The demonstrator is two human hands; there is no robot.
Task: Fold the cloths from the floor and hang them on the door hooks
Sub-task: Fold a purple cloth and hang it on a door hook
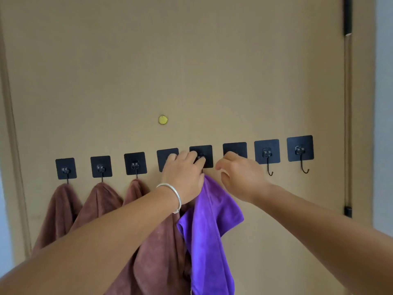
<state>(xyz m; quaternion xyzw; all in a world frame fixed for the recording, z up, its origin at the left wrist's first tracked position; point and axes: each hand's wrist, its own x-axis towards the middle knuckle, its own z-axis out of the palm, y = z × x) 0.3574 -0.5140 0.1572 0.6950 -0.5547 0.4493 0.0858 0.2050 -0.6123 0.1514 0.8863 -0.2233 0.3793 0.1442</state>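
A row of black stick-on hooks runs across the tan door (pixel 170 60). A purple cloth (pixel 210 231) hangs below the fifth hook plate (pixel 207 151). My left hand (pixel 182 177), with a silver bangle on its wrist, grips the cloth's top at that hook. My right hand (pixel 238 177) hovers just right of it, over the sixth hook plate (pixel 236 146), with its fingers loosely curled and nothing in them. Brown cloths hang from the first hook (pixel 59 211), the second hook (pixel 97 205) and the third hook (pixel 136 190). Another brown cloth (pixel 161 252) hangs behind my left forearm; its hook is hidden.
The seventh hook (pixel 267 154) and the eighth hook (pixel 300 151) at the right are bare. A small yellow dot (pixel 163 120) sits on the door above the row. The door's right edge carries a dark vertical bar (pixel 347 124). The door frame (pixel 12 145) runs down the left.
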